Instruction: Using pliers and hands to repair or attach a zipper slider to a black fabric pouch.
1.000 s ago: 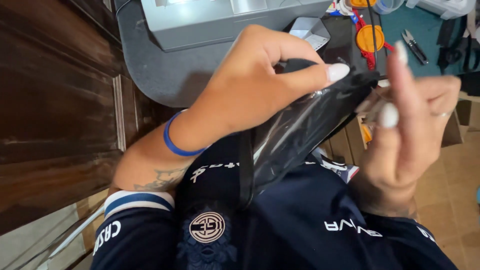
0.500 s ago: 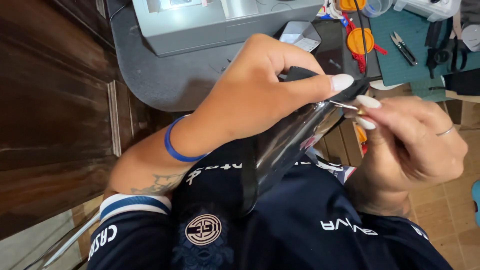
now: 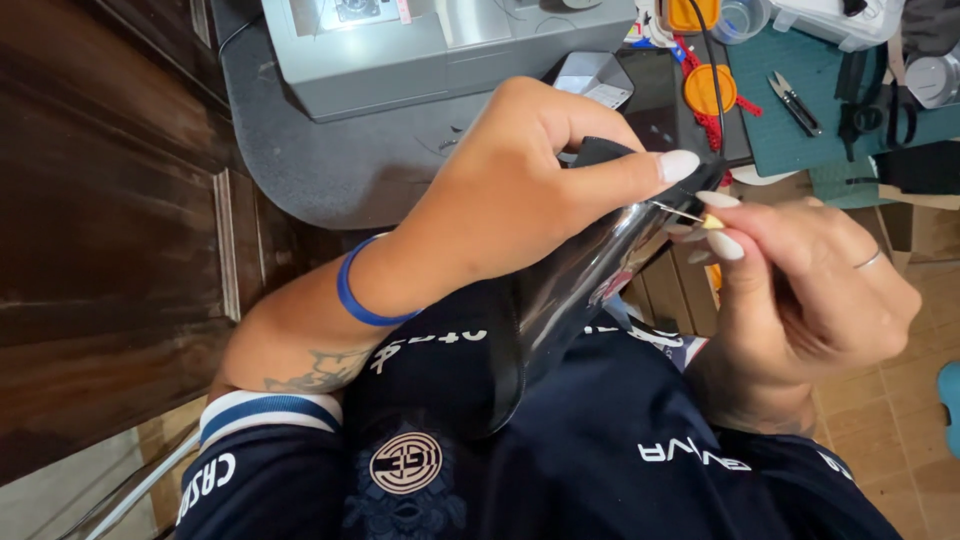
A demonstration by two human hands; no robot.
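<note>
Left hand [image 3: 500, 200] clamped on glossy black fabric piece [image 3: 570, 290], held up over lap; right hand [image 3: 800, 290] pinching yellow-headed pin [image 3: 700, 217] at fabric edge; likely risks: pricked thumb, slick material slipping off; sewing machine [image 3: 440, 50] on grey surface [image 3: 340, 170] behind.

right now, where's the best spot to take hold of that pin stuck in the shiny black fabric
Probably by its pale yellow head, from the right. The pin lies nearly level, its point in the edge of the shiny black fabric that the left hand holds up, leaving the head end free. The right hand already pinches there with fingertips.
</note>
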